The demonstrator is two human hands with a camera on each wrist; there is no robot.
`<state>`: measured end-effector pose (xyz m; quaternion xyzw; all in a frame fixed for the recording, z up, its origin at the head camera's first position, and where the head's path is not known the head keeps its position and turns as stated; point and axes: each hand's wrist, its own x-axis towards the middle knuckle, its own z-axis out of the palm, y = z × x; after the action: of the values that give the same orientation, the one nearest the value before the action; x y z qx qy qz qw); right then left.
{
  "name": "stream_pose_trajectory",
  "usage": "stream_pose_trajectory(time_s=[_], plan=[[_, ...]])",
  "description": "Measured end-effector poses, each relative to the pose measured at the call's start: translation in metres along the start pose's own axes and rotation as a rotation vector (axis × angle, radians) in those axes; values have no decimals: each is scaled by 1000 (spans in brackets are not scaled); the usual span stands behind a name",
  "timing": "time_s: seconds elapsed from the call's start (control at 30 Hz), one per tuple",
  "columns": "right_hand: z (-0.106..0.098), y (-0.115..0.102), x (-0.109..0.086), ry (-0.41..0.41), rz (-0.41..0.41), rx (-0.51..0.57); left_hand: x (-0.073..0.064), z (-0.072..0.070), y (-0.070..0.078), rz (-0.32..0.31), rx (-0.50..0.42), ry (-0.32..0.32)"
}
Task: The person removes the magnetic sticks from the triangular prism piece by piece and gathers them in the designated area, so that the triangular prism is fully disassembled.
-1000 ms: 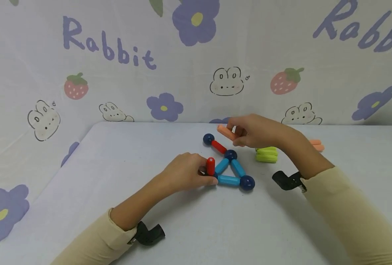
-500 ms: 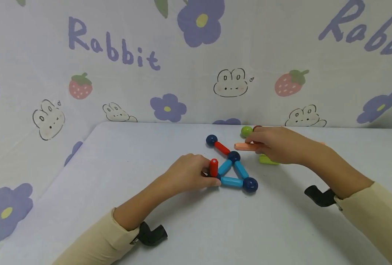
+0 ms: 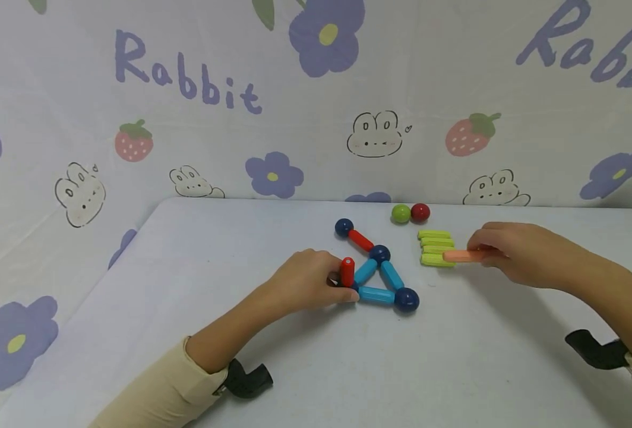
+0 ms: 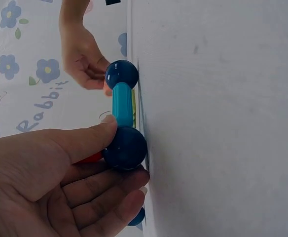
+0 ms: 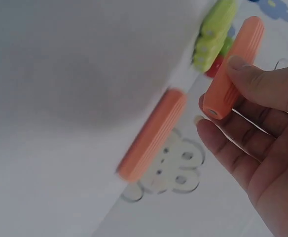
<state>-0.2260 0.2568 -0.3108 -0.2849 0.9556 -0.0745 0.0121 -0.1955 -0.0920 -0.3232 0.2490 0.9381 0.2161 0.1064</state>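
My left hand (image 3: pixel 307 279) pinches a dark blue ball (image 4: pixel 126 148) at the left corner of a triangle of light blue rods (image 3: pixel 376 295). A red rod (image 3: pixel 347 271) stands upright on that ball, partly hidden by my fingers in the left wrist view. Other dark blue balls (image 3: pixel 406 299) join the remaining corners. From the far corner a second red rod (image 3: pixel 360 240) runs out to another dark blue ball (image 3: pixel 344 227). In my right hand (image 3: pixel 530 252), an orange rod (image 5: pixel 240 64) is held between thumb and fingers, just right of the green rods.
Several yellow-green rods (image 3: pixel 436 260) lie side by side right of the triangle. Behind them sit a green ball (image 3: pixel 401 214) and a red ball (image 3: pixel 420 213). Another orange rod (image 5: pixel 152 136) rests on the white table (image 3: pixel 316 368). A patterned cloth (image 3: pixel 198 142) hangs behind.
My right hand has carried the orange rod rightward and nearer, from above the structure to beside the green rods. The green and red balls have come into sight. My left hand keeps its hold.
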Motion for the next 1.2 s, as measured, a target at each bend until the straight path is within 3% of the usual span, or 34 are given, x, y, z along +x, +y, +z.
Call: stream_pose_trajectory(time_s=[0.2, 0.47, 0.7, 1.1, 1.2], plan=[[5, 36, -18, 22, 36, -41, 0, 2, 0, 9, 11, 5], [8, 61, -22, -50, 103, -88, 0, 1, -1, 10, 5, 2], [9, 69, -20, -52, 89, -125, 0, 1, -1, 4, -7, -4], [9, 67, -13, 25, 99, -89, 1, 1, -1, 3, 4, -9], [9, 70, -11, 15, 120, -31, 1, 0, -2, 6, 3, -9]])
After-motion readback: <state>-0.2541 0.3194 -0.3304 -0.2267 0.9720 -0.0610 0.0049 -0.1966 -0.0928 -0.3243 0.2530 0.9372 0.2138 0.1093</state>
